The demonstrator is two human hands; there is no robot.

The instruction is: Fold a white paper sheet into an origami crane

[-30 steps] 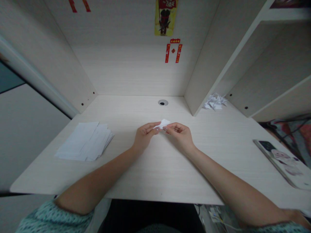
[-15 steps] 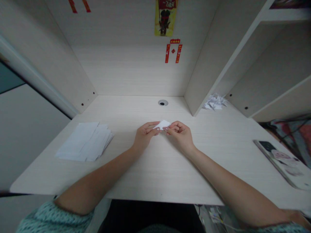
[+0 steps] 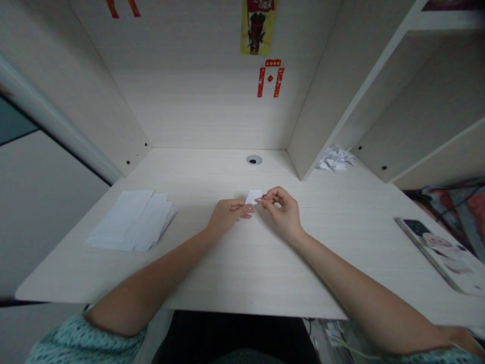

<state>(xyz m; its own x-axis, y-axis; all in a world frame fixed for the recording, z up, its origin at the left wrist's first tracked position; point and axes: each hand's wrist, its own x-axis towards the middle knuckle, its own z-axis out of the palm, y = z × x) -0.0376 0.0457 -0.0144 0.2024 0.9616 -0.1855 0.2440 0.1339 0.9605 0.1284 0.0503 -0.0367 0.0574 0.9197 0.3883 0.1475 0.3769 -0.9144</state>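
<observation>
A small piece of white paper [image 3: 253, 196] is held between my two hands above the middle of the desk. My left hand [image 3: 229, 213] pinches its lower left part, thumb on top and fingers beneath. At its right edge, my right hand [image 3: 281, 207] has thumb and forefinger pinched together on the paper, the other fingers curled. Part of the paper is hidden by the fingertips, so I cannot make out its folds. Left of my left forearm lies a stack of white paper sheets [image 3: 129, 220] with uneven edges.
A heap of small folded white paper pieces [image 3: 336, 157] sits behind the upright panel [image 3: 322, 111] at the right. A phone [image 3: 441, 255] lies on the right side of the desk. A round cable hole [image 3: 254, 160] is set near the back wall.
The small paper has turned between my fingers and now stands more upright. My left fingers have shifted lower on it, while my right hand keeps nearly the same place.
</observation>
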